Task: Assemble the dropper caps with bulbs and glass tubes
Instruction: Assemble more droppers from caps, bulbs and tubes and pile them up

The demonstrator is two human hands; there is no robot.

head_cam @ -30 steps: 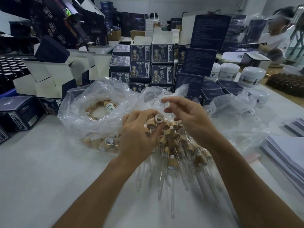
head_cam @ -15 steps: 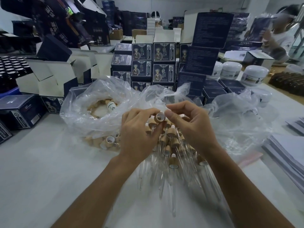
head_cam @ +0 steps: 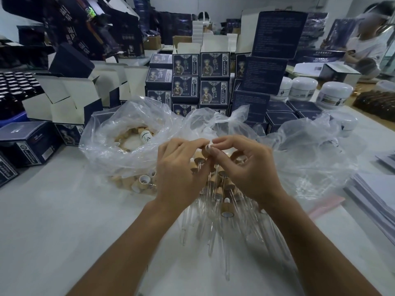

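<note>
My left hand grips a tan wooden dropper cap with a glass tube hanging from it. My right hand pinches a small white rubber bulb at the top of that cap; the fingertips of both hands meet there. Under my hands lies a pile of assembled droppers, tan caps up and clear glass tubes fanning toward me. Loose tan caps fill a clear plastic bag to the left.
Dark blue printed boxes are stacked behind the bags, with open white-lined cartons at the left. White jars stand at the back right. A paper stack lies at the right edge. A person in white works at the far right.
My right hand has brought the white bulb down from above onto the cap held by my left hand, and the two hands have closed together.
</note>
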